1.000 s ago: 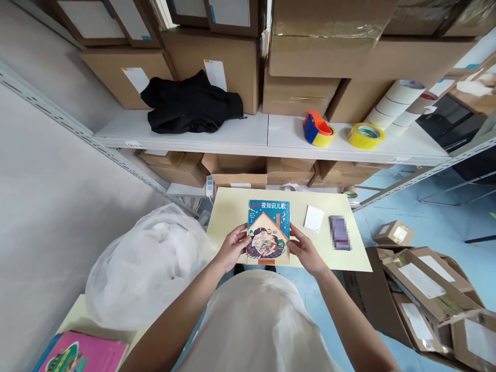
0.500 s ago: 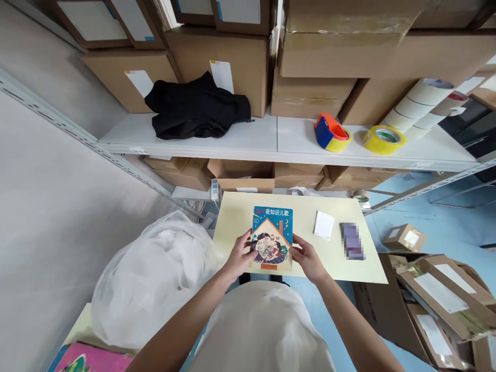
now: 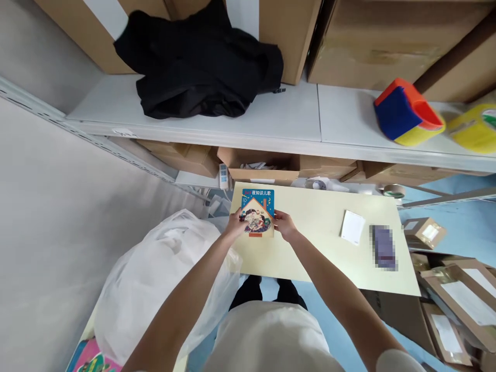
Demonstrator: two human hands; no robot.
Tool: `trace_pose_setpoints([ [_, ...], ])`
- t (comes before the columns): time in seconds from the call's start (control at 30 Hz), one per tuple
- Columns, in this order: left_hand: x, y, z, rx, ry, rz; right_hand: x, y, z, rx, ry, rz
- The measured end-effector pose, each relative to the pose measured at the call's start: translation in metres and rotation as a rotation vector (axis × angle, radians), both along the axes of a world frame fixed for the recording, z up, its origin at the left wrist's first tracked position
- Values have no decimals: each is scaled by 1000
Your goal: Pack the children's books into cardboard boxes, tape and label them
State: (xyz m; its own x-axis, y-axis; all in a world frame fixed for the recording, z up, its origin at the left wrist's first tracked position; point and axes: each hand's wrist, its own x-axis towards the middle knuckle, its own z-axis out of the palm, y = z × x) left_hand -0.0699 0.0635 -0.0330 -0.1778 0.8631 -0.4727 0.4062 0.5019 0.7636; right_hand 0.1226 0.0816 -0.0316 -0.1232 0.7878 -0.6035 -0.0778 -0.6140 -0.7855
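Observation:
A picture book [image 3: 258, 213] with a blue and cream cover, a drawn house roof and Chinese lettering is held over the left part of the pale yellow table [image 3: 302, 256]. My left hand [image 3: 235, 225] grips its left edge, thumb on the cover. On the opposite edge, my right hand [image 3: 285, 225] holds it too, fingers partly behind the book. The cover faces up toward me. Further right on the table lie a white card or pad [image 3: 352, 227] and a blurred-out purple rectangular object [image 3: 383, 248].
A large bag of white plastic film [image 3: 155, 279] bulges at the left, above a pink book [image 3: 98, 359]. The shelf edge [image 3: 217, 135] crosses ahead, bearing black clothing [image 3: 205, 67] and a tape dispenser [image 3: 406, 113]. Cardboard boxes [image 3: 461, 305] are piled at right.
My hands have carried the book forward, toward the back of the table and its left end. The camera view has shifted closer to the shelf. Both hands keep their hold.

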Motion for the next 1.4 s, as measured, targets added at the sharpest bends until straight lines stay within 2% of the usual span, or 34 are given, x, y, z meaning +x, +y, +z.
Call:
trace_pose_setpoints([
  [0.1,-15,30,-19,-52,31,34,-22,25,-28,25,-167,37],
  [0.2,-25,49,-36,-75,33,35,-34,41,-53,29,-261,43],
  [0.33,-34,58,-56,-102,41,40,-42,53,-78,26,-380,75],
  [0.43,-36,59,-65,-112,44,36,-44,55,-88,25,-455,109],
  [0.77,-37,57,-67,-99,77,37,-45,51,-83,77,-607,189],
  [1.13,-38,53,-67,-68,53,24,-47,47,-88,44,-598,174],
  [1.4,-35,50,-61,-63,49,6,-33,33,-69,-28,-546,114],
])
